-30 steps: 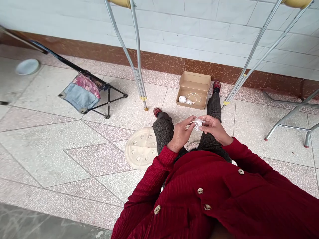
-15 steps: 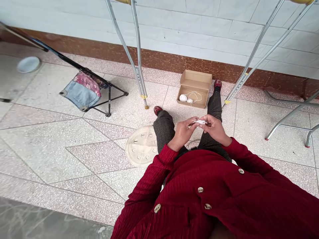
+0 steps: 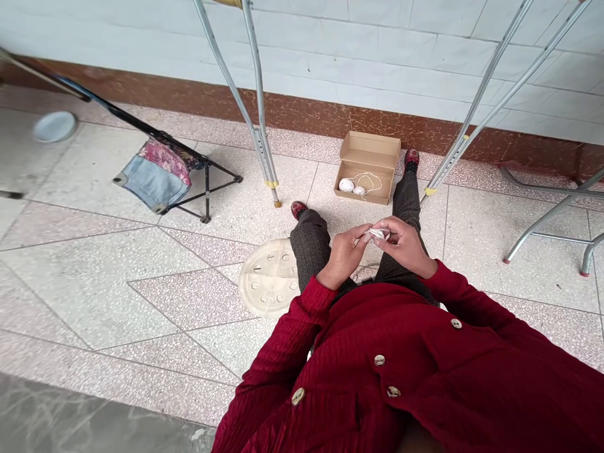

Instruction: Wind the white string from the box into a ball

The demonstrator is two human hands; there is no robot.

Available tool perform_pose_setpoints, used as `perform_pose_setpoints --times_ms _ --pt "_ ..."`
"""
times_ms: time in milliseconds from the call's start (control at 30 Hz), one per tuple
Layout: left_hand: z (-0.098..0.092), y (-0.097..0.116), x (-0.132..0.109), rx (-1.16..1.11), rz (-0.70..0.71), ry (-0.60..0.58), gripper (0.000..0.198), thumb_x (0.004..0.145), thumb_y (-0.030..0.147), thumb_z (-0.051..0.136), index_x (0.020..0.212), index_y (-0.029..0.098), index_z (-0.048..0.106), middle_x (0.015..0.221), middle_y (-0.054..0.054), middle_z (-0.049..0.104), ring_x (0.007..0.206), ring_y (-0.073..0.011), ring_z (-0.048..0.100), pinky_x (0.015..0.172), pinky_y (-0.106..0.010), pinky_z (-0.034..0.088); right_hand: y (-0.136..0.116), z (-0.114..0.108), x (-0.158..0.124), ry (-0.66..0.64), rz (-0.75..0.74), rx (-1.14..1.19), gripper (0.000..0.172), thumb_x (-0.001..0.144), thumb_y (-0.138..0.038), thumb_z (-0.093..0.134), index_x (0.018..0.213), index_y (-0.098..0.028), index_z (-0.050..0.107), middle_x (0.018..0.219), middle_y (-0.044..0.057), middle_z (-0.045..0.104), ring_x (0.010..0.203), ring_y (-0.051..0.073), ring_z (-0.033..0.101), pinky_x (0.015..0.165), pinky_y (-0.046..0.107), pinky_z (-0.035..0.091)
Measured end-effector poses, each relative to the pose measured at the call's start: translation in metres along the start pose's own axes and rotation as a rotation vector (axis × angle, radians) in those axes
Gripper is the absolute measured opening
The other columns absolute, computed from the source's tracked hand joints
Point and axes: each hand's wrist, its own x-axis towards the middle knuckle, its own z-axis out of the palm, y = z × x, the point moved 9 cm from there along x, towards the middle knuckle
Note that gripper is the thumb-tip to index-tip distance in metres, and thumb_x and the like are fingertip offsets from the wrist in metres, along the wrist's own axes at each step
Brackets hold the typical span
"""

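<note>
I sit in a red buttoned top with my legs stretched out over a tiled floor. My left hand (image 3: pixel 346 253) and my right hand (image 3: pixel 404 244) meet above my knees, both pinched on a small white bundle of thread (image 3: pixel 376 234). An open cardboard box (image 3: pixel 367 168) lies on the floor beyond my feet, with white thread balls (image 3: pixel 352 186) and a loop of thread inside.
Two metal crutches (image 3: pixel 258 135) (image 3: pixel 465 139) lean against the white tiled wall. A folding stool with a denim seat (image 3: pixel 158 176) stands at the left, a round cream plastic stool top (image 3: pixel 268 279) lies beside my left leg, and metal table legs (image 3: pixel 550 217) are at the right.
My fingers have kept working the white bundle, turning it slightly between both hands. My hands stay in the same place above my knees.
</note>
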Motion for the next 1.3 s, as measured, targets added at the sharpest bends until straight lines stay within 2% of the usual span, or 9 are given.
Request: perform_pose_setpoints --times_ms 167,267,367,533,700,767,900,1033,1300 --pt "-0.01 -0.015 -0.001 -0.078 -0.065 0.068 0.037 0.095 0.047 0.059 0.105 0.016 0.077 0.101 -0.006 0.079 0.09 -0.021 0.073 0.083 -0.03 0.057 0.01 -0.01 0.003 -0.032 0.147 0.343 0.044 0.074 -0.031 0.08 0.116 -0.024 0.068 0.11 0.007 0.066 0.077 0.016 0.064 0.055 0.026 0.046" --pt "-0.012 -0.023 -0.002 -0.123 -0.101 0.087 0.039 0.093 0.049 0.061 0.104 0.016 0.078 0.105 -0.007 0.078 0.096 -0.0229 0.073 0.087 -0.032 0.058 0.026 -0.025 0.007 0.023 0.276 0.486 0.035 0.073 -0.032 0.078 0.106 -0.021 0.071 0.094 0.005 0.066 0.068 0.013 0.06 0.053 0.025 0.042" --pt "-0.015 -0.03 -0.004 -0.151 -0.129 0.104 0.041 0.091 0.051 0.062 0.104 0.016 0.078 0.106 -0.008 0.078 0.099 -0.0242 0.073 0.09 -0.034 0.058 0.029 -0.047 0.006 0.156 0.246 0.386 0.029 0.074 -0.033 0.076 0.101 -0.022 0.07 0.096 0.005 0.066 0.067 0.013 0.056 0.053 0.025 0.042" --pt "-0.017 -0.036 -0.003 -0.16 -0.161 0.12 0.043 0.09 0.053 0.064 0.103 0.015 0.079 0.107 -0.008 0.078 0.099 -0.025 0.073 0.091 -0.035 0.058 -0.01 -0.061 -0.009 0.31 -0.046 -0.058 0.024 0.087 -0.033 0.067 0.11 -0.027 0.07 0.121 0.008 0.062 0.082 0.018 0.058 0.07 0.034 0.052" --pt "-0.014 -0.034 -0.001 -0.164 -0.166 0.091 0.043 0.09 0.053 0.064 0.104 0.015 0.079 0.106 -0.008 0.078 0.097 -0.0252 0.074 0.091 -0.036 0.058 -0.003 -0.031 0.002 0.087 -0.068 -0.188 0.053 0.085 -0.019 0.061 0.136 -0.031 0.059 0.143 0.007 0.055 0.077 0.015 0.062 0.069 0.033 0.054" --pt "-0.014 -0.032 -0.001 -0.16 -0.166 0.086 0.043 0.09 0.053 0.064 0.104 0.015 0.079 0.106 -0.008 0.078 0.097 -0.0251 0.073 0.09 -0.035 0.057 0.017 -0.02 0.009 -0.016 0.001 -0.151 0.058 0.08 -0.017 0.063 0.137 -0.028 0.059 0.129 0.008 0.065 0.069 0.013 0.061 0.063 0.03 0.052" --pt "-0.016 -0.028 -0.002 -0.111 -0.13 0.044 0.042 0.091 0.053 0.061 0.101 0.016 0.079 0.099 -0.005 0.079 0.093 -0.023 0.073 0.083 -0.03 0.057 0.055 -0.009 0.012 -0.228 0.21 0.056 0.029 0.082 -0.03 0.065 0.108 -0.017 0.071 0.067 -0.001 0.064 0.049 0.01 0.055 0.046 0.022 0.044" --pt "-0.019 -0.027 -0.002 -0.058 -0.101 0.017 0.042 0.092 0.052 0.058 0.098 0.015 0.079 0.094 -0.004 0.078 0.088 -0.0212 0.072 0.078 -0.027 0.056 0.061 -0.011 0.008 -0.437 0.385 0.211 0.029 0.078 -0.04 0.075 0.089 -0.013 0.073 0.064 -0.001 0.063 0.043 0.007 0.052 0.037 0.018 0.033" --pt "-0.014 -0.026 -0.002 -0.091 -0.115 -0.028 0.041 0.092 0.051 0.059 0.094 0.015 0.079 0.089 -0.004 0.077 0.085 -0.0211 0.07 0.076 -0.027 0.055 0.05 -0.024 0.023 -0.384 0.334 0.294 0.035 0.081 -0.048 0.073 0.088 -0.013 0.075 0.053 -0.004 0.052 0.043 0.007 0.048 0.039 0.019 0.03"
